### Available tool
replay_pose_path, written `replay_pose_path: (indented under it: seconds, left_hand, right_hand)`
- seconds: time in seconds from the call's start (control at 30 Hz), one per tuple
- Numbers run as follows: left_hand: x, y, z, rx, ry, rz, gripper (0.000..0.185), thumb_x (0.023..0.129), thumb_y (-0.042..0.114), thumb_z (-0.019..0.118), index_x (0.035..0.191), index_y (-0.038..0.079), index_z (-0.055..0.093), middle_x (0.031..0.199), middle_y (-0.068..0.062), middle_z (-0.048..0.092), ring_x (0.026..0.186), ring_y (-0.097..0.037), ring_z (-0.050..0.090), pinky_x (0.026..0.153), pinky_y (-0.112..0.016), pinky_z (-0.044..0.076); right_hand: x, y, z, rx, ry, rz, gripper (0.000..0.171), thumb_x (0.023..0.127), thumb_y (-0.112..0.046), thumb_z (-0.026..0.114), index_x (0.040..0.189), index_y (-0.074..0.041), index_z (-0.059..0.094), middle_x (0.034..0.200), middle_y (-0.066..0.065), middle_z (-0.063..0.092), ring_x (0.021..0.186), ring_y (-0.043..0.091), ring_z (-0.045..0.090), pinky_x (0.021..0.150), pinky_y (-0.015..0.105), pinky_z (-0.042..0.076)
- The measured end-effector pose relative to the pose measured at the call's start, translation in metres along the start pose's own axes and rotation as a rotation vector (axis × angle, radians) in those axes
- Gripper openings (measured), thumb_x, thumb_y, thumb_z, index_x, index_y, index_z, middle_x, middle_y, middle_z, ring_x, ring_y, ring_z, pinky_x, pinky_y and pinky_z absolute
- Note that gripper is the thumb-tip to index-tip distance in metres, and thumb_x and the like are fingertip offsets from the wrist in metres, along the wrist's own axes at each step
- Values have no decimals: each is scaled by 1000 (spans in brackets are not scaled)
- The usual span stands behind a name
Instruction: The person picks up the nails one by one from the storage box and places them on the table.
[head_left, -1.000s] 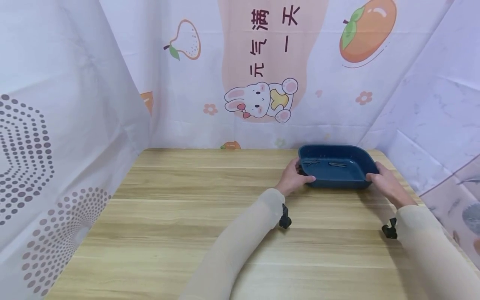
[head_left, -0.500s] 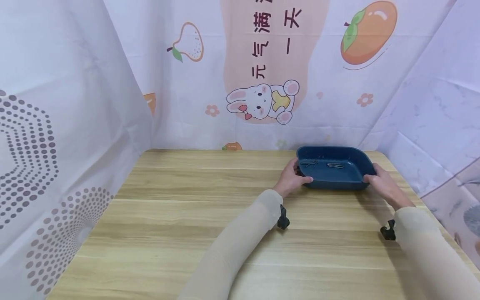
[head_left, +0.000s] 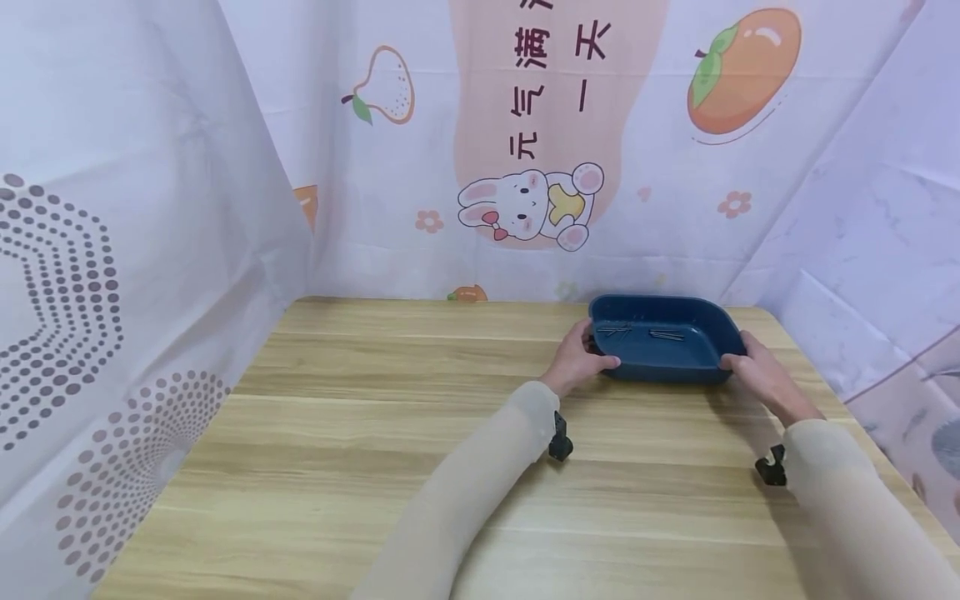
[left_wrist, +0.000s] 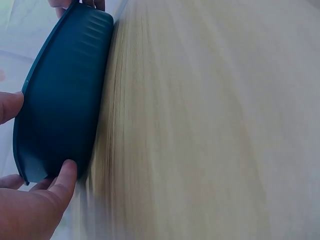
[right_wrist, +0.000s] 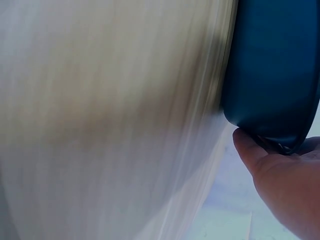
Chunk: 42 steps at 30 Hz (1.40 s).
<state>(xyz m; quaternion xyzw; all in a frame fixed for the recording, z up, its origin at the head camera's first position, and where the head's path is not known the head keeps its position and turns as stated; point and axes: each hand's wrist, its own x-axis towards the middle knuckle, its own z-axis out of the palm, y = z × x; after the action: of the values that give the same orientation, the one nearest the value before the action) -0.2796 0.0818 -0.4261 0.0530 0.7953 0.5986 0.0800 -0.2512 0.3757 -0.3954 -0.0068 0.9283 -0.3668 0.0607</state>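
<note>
Near the far right of the table is a dark blue plastic basin (head_left: 667,373), a shallow rounded rectangle with its inside visible from above. My left hand (head_left: 576,362) grips its left end, thumb against the near side and fingers around the end. At the opposite end my right hand (head_left: 765,379) holds the corner, thumb forward. Two groups of thin dark lines (head_left: 666,335) show inside; I cannot tell whether they are slots or thin rods. The left wrist view shows the basin's outer wall (left_wrist: 60,90) close along the tabletop; whether it touches is unclear.
The wood-grain table (head_left: 360,433) stretches to the left and front of the basin. A printed cloth (head_left: 375,167) hangs just behind the far edge, with more cloth along both sides. Small black wrist cameras (head_left: 559,442) sit below both sleeves.
Both hands have shifted the basin slightly left, keeping their hold at its two ends. The head view has turned a little, so the backdrop sits lower and farther right.
</note>
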Motion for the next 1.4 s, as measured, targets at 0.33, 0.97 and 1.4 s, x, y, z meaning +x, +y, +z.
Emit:
replay_pose_path:
  seconds: [0.33, 0.97, 1.4]
  left_hand:
    - [-2, -2, -5, 10, 0, -17, 84, 78, 20, 79, 149, 25, 33, 143, -1, 45, 125, -19, 48, 98, -36, 43]
    - [-7, -3, -24, -2, 15, -18, 81, 81, 20, 77, 149, 23, 33, 140, -2, 46, 123, -20, 48, 94, -36, 45]
    - [-10, -9, -36, -47, -9, -3, 79, 84, 21, 74, 150, 20, 30, 143, -8, 43, 126, -23, 47, 92, -37, 47]
  right_hand:
    - [0, -3, 5, 4, 5, -8, 77, 96, -23, 40, 146, 11, -8, 148, 40, -2, 135, 57, 4, 105, 67, 9]
    - [6, -16, 13, 4, -32, -35, 79, 96, -23, 42, 145, 12, -8, 148, 40, -2, 136, 55, 1, 107, 65, 7]
    - [6, -27, 22, 9, -58, -56, 78, 96, -23, 42, 146, 12, -7, 148, 40, 2, 136, 54, 3, 105, 66, 10]
